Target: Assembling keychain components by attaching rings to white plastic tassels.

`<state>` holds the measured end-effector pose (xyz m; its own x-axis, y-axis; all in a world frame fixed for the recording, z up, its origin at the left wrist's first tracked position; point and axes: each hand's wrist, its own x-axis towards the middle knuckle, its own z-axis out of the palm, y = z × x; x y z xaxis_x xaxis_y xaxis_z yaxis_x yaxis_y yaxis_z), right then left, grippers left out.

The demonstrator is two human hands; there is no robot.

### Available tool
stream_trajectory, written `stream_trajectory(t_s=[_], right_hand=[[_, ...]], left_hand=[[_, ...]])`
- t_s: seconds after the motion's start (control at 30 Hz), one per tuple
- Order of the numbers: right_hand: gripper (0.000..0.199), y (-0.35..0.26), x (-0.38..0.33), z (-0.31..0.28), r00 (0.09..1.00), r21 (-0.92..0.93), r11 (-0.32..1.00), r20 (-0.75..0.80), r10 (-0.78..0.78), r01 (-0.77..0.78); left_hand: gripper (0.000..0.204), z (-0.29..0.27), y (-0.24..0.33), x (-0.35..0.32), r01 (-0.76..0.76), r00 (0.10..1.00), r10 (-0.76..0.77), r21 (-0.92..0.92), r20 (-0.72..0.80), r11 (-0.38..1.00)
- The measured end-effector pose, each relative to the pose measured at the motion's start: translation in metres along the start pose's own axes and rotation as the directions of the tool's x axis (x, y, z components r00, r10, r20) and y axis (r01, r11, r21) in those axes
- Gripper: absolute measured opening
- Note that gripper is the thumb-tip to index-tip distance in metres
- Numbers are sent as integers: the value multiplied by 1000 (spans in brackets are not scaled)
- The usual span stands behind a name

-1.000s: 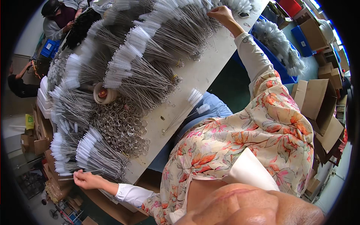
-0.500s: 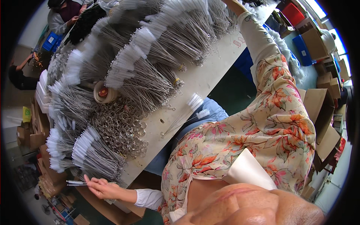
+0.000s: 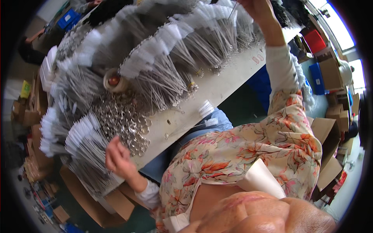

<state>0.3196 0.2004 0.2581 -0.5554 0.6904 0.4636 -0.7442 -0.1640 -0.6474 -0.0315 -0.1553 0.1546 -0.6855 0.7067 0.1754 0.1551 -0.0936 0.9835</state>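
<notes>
My left hand [image 3: 120,158] is over the near left part of the table, beside a heap of metal rings [image 3: 130,126] and a bundle of white-bristled wire brushes [image 3: 83,136]. Its fingers are bent and smeared by motion, and no brush shows in it. At the top edge my right hand [image 3: 261,11] is raised above the far row of brushes [image 3: 217,29], its fingers closed and partly cut off by the frame. A thin dark wire [image 3: 232,11] sticks out from its fingertips. A few loose brushes [image 3: 208,112] lie across the table edge by my lap.
A tape roll [image 3: 115,80] stands among the brush bundles on the pale table [image 3: 210,91]. Cardboard boxes [image 3: 97,198] sit below the left end, with more boxes [image 3: 326,132] at right. Another person's arm [image 3: 35,35] shows at far left.
My left hand has come up and right from beyond the table end, and the small brushes it held no longer show. My right hand has come down further into view.
</notes>
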Motion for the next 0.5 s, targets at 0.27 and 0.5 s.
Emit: stream_trajectory(t_s=[0.27,0.5], right_hand=[[26,201,-59,152,906,-168,893,6,424,-417],[37,214,-75,140,993,-713,697,20,119,-69]], left_hand=[[29,105,18,24,-451,841,421,9,341,893],[11,76,10,22,-643,761,649,-149,-11,752]])
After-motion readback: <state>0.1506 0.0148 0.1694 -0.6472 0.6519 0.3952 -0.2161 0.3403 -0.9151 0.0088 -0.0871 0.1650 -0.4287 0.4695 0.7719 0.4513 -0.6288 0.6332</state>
